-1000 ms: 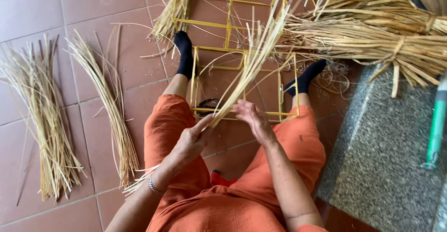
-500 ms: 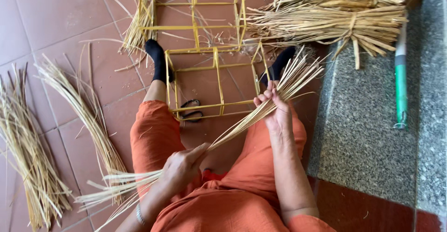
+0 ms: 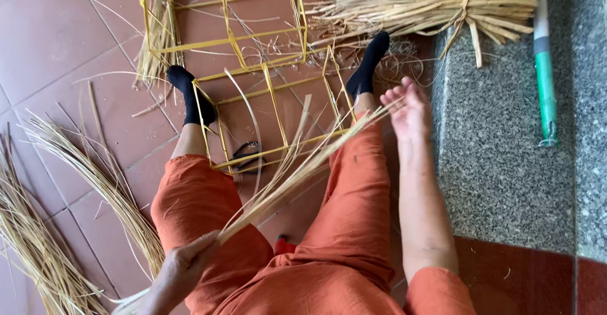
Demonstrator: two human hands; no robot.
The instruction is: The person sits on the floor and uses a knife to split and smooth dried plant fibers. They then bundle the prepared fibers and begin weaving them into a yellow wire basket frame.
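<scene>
A seated person in orange trousers [image 3: 208, 207] works a bunch of straw strips [image 3: 297, 169] over a tiled floor [image 3: 69, 43]. The left hand [image 3: 183, 271] has its grip pressed together around the lower end of the strips, fingers wrapped about the bunch just above the left thigh. From that grip the strips run up and away to the right, fanning out across the right knee; their far tips reach the right hand [image 3: 410, 109], whose grip is spread, fingers loose and apart, the fingertips touching or just beside the strip ends, which of the two is hard to tell.

Beyond the left grip, between the person's black-socked feet [image 3: 193, 100], lies a yellow frame of thin rods [image 3: 253, 43], with a dark sandal [image 3: 245, 157] under its near edge. Further beyond the right hand rests a tied bundle of straw [image 3: 436, 2]. To the right of that hand is a speckled grey stone step [image 3: 506, 163] bearing a green-and-white stick [image 3: 545, 68]. Left of the left grip, loose sheaves of straw [image 3: 95, 176] lie on the tiles.
</scene>
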